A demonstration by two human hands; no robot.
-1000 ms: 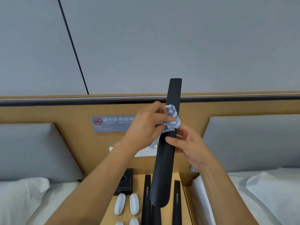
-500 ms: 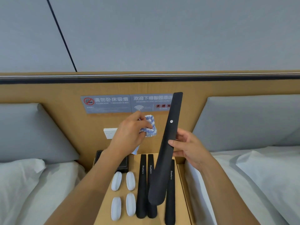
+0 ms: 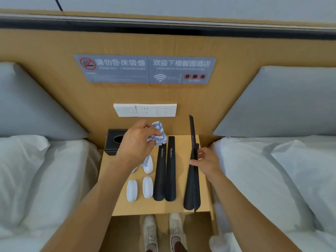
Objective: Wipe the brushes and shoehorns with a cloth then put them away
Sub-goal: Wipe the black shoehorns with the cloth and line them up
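A black tissue box (image 3: pixel 113 142) sits at the nightstand's (image 3: pixel 163 206) back left, below 3 wall sockets (image 3: pixel 145 110).

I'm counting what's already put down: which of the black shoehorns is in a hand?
The rightmost shoehorn, turned on edge, held by the right hand. Three others lie flat on the nightstand.

Desk (image 3: pixel 178 206): light wood-grain finish, smooth, matt. Shoehorns (image 3: pixel 164 171): black plastic by the look, smooth, slight sheen. Brushes (image 3: pixel 140 190): white, smooth, glossy backs. Cloth (image 3: pixel 158 133): blue-and-white, nubbly woven fabric. Tissue box (image 3: pixel 114 142): black, matt. Socket panel (image 3: pixel 145 110): white glossy plastic. Bedding (image 3: pixel 263 170): white soft cloth.
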